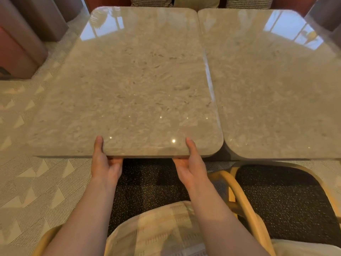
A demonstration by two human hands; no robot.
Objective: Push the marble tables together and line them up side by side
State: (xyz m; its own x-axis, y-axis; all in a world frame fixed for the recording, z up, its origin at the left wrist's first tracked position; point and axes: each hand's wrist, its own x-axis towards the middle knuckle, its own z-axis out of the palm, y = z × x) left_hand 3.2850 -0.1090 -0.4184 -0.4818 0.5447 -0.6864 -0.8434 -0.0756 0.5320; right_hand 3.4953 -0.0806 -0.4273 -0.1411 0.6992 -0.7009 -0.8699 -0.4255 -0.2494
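Note:
Two beige marble tables stand side by side. The left marble table [129,80] fills the middle of the view, and the right marble table [273,85] touches or nearly touches it along a thin seam. My left hand [104,161] grips the near edge of the left table, thumb on top and fingers underneath. My right hand [191,163] grips the same edge further right in the same way. The near edges of the two tables lie almost level.
A wooden chair with a dark speckled seat [276,200] stands under the right table's near edge. Red and grey upholstered seating [20,43] sits at the far left. Patterned cushions [153,1] line the far side. Pale patterned carpet [27,182] covers the floor.

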